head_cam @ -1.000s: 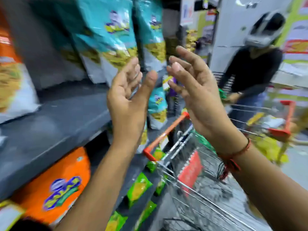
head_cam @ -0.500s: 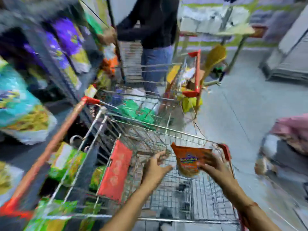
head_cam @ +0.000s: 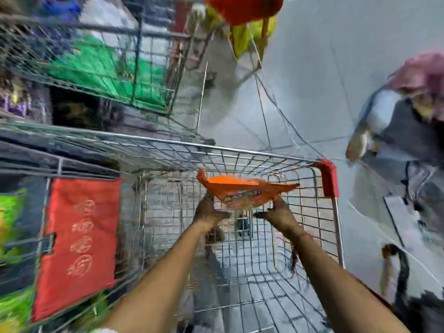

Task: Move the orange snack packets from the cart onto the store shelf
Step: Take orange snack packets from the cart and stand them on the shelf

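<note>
Both hands hold orange packet (head_cam: 242, 191) (inside cart (head_cam: 264, 156)).

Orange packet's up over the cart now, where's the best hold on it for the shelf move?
Probably its two side edges, from below: the orange packet lies flat and sags between the left hand and right hand, so support at both ends should keep it level.

Left hand (head_cam: 209, 212) and right hand (head_cam: 278, 213) hold an orange packet (head_cam: 242, 191) over the wire cart (head_cam: 240, 155).

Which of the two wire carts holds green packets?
The far cart, upper left, holds the green packets. The near cart has only the orange packet in both hands.
</note>
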Demonstrator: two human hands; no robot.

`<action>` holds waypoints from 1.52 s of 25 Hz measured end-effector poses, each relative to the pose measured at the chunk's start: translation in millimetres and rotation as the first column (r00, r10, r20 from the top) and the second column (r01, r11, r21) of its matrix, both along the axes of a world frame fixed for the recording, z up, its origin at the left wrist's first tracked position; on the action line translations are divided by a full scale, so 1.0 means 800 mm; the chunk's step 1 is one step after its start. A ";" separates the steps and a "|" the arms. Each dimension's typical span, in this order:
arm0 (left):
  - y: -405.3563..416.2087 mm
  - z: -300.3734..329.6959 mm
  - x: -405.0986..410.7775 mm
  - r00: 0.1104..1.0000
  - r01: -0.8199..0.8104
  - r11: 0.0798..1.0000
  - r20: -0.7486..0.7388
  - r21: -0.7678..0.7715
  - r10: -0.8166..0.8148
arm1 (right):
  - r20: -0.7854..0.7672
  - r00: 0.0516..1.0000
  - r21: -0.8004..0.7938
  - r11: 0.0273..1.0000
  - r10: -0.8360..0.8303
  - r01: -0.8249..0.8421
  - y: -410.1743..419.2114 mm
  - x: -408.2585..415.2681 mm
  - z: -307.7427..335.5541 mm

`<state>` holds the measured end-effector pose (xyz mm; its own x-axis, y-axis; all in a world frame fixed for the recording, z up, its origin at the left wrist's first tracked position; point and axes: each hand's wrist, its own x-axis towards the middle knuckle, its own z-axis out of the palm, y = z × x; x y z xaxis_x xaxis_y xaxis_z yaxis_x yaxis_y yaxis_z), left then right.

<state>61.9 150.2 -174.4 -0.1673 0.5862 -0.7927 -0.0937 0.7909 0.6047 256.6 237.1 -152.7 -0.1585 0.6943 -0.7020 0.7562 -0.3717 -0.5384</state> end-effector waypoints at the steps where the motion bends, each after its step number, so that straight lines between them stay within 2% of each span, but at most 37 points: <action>1: 0.002 -0.017 -0.006 0.999 -0.012 1.000 0.032 -0.020 0.012 | -0.042 0.999 0.010 1.000 0.009 -0.009 0.007 -0.001 -0.016; 3: 0.008 -0.029 -0.011 0.997 -0.002 1.000 0.072 0.021 0.000 | -0.129 0.992 -0.011 1.000 -0.003 0.002 0.017 -0.004 -0.030; 5: 0.018 -0.025 -0.013 0.997 0.062 0.996 0.052 0.058 -0.065 | -0.160 0.987 -0.048 0.999 -0.026 0.019 0.024 -0.004 -0.035; 10: 0.012 0.003 -0.013 0.956 0.249 0.967 -0.177 0.060 -0.236 | -0.115 0.993 -0.105 0.994 -0.022 0.010 0.015 -0.005 -0.017; 14: -0.007 0.057 -0.041 0.969 0.193 0.970 -0.187 0.150 -0.164 | -0.228 0.973 -0.125 0.990 0.042 -0.072 -0.001 -0.014 0.025; 19: -0.068 0.181 -0.097 0.983 0.053 0.918 -0.182 0.394 0.021 | -0.479 0.868 0.015 0.990 0.130 -0.140 -0.057 -0.065 0.137; 23: -0.155 0.334 -0.131 0.939 -0.041 0.761 -0.236 0.647 0.252 | -0.665 0.697 0.215 0.963 0.268 -0.164 -0.107 -0.125 0.274; 27: -0.267 0.521 -0.155 0.801 -0.075 0.522 -0.261 0.849 0.539 | -0.766 0.442 0.445 0.881 0.467 -0.159 -0.188 -0.194 0.450; 30: -0.359 0.636 -0.161 0.661 -0.009 0.387 -0.285 0.922 0.694 | -0.774 0.259 0.573 0.813 0.578 -0.103 -0.261 -0.232 0.556; 33: -0.458 0.721 -0.164 0.508 0.039 0.297 -0.274 0.954 0.816 | -0.758 0.055 0.644 0.758 0.650 -0.103 -0.339 -0.269 0.646; 36: -0.553 0.770 -0.166 0.332 0.044 0.233 -0.235 0.971 0.914 | -0.727 -0.130 0.687 0.706 0.675 -0.172 -0.415 -0.300 0.706; 38: -0.606 0.789 -0.165 0.232 0.038 0.220 -0.223 0.975 0.947 | -0.711 -0.202 0.703 0.676 0.673 -0.221 -0.459 -0.325 0.726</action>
